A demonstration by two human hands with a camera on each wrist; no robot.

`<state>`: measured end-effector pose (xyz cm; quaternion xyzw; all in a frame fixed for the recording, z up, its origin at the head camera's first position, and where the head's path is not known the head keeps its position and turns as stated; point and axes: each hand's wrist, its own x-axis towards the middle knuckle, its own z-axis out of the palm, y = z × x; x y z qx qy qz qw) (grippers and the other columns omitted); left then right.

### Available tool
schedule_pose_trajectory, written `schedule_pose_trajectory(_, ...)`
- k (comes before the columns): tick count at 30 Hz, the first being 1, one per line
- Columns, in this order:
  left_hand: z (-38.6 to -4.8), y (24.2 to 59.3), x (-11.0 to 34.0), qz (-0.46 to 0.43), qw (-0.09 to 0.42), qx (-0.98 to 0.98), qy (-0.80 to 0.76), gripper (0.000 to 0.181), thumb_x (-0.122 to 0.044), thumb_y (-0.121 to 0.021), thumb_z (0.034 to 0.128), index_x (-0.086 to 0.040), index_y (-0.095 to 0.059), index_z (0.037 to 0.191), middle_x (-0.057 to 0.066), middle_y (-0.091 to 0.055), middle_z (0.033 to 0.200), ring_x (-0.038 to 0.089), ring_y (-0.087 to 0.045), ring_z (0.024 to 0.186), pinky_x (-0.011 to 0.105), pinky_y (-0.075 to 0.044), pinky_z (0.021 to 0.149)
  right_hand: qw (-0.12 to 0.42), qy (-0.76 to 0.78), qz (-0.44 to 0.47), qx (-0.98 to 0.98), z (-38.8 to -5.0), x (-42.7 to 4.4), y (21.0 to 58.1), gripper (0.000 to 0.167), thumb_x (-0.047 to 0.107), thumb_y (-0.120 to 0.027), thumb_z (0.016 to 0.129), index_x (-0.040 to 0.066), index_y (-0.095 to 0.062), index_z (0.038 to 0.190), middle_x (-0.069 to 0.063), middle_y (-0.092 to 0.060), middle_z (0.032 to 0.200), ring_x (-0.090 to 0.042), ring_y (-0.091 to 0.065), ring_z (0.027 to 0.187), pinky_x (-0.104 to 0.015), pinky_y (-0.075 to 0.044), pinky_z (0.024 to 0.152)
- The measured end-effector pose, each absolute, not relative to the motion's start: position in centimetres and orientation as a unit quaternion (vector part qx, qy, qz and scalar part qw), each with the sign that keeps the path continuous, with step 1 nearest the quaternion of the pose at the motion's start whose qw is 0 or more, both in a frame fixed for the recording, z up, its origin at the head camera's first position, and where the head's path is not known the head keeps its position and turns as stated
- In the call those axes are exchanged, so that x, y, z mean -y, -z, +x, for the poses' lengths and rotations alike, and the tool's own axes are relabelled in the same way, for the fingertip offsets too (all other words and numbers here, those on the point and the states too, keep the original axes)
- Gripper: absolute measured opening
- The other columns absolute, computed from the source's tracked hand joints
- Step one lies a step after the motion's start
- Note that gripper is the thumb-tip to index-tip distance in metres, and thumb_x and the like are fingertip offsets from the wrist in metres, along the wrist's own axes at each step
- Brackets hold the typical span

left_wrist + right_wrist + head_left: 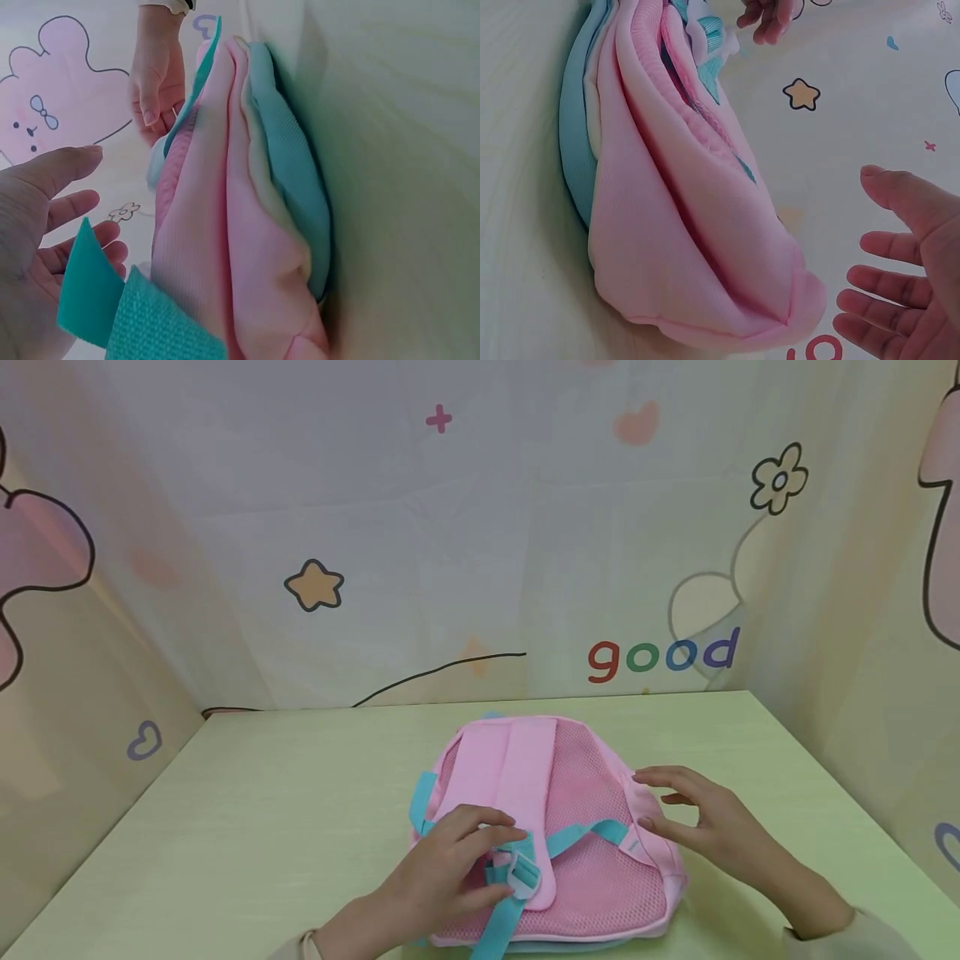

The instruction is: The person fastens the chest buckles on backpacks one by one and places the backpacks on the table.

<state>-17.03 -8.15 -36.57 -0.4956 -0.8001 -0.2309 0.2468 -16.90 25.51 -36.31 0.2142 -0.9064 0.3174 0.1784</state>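
Observation:
A small pink backpack (592,893) lies on the table with its mesh back and padded shoulder straps (480,764) facing up. Over its lower left part hovers my left hand (442,864), fingers relaxed and spread, close to a white buckle (524,877) on turquoise webbing (498,932). From the left wrist, loose turquoise strap ends (161,322) show beside that hand, with none between the fingers. My right hand (716,822) is held at the bag's right side, fingers loosely bent and apart; the right wrist view shows a gap between it and the pink side panel (660,225).
The bag rests on a pale green table (285,827). Behind and on both sides hang printed curtains (450,527) with a star, a flower and the word "good". The bag's teal front panel (292,165) is against the tabletop.

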Motion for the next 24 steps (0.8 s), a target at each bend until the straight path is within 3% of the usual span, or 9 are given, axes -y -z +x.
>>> schedule_pose_trajectory(5, -17.4, 36.1, 8.3, -0.468, 0.238, 0.815, 0.243, 0.051, -0.023, -0.084, 0.0729, -0.015, -0.062, 0.118, 0.000, -0.059, 0.118, 0.014, -0.055, 0.112, 0.023, -0.052, 0.090, 0.170, -0.331, 0.207, 0.905, -17.2, -24.7, 35.8, 0.039, 0.020, -0.075, 0.083, 0.013, -0.064, 0.120, -0.003, -0.066, 0.121, 0.012, -0.051, 0.108, -0.026, -0.055, 0.084)
schedule_pose_trajectory(13, -18.6, 35.6, 9.1, -0.443, 0.246, 0.820, 0.266, 0.053, -0.019, -0.085, 0.0713, -0.011, -0.062, 0.118, 0.002, -0.060, 0.117, 0.016, -0.057, 0.109, 0.026, -0.053, 0.088, 0.143, -0.346, 0.175, 0.911, -17.5, -23.2, 34.8, 0.035, 0.024, -0.071, 0.087, 0.011, -0.064, 0.119, -0.007, -0.067, 0.119, -0.028, -0.064, 0.104, -0.039, -0.054, 0.078)
schedule_pose_trajectory(19, -19.2, 35.4, 9.8, -0.420, 0.225, 0.842, 0.252, 0.058, -0.022, -0.086, 0.0697, -0.011, -0.060, 0.121, 0.001, -0.062, 0.117, 0.017, -0.058, 0.110, 0.030, -0.053, 0.090, 0.129, -0.362, 0.170, 0.907, -17.7, -21.9, 34.4, 0.034, 0.024, -0.070, 0.088, 0.008, -0.064, 0.118, -0.012, -0.068, 0.115, -0.031, -0.064, 0.103, -0.048, -0.055, 0.083)
schedule_pose_trajectory(24, -19.3, 35.5, 10.1, -0.402, 0.200, 0.861, 0.240, 0.056, -0.024, -0.085, 0.0716, -0.010, -0.060, 0.121, 0.000, -0.064, 0.113, 0.016, -0.058, 0.107, 0.030, -0.053, 0.088, 0.130, -0.373, 0.179, 0.901, -17.8, -20.5, 34.1, 0.030, 0.024, -0.068, 0.089, 0.009, -0.065, 0.115, -0.009, -0.069, 0.113, -0.029, -0.065, 0.102, -0.044, -0.055, 0.086)
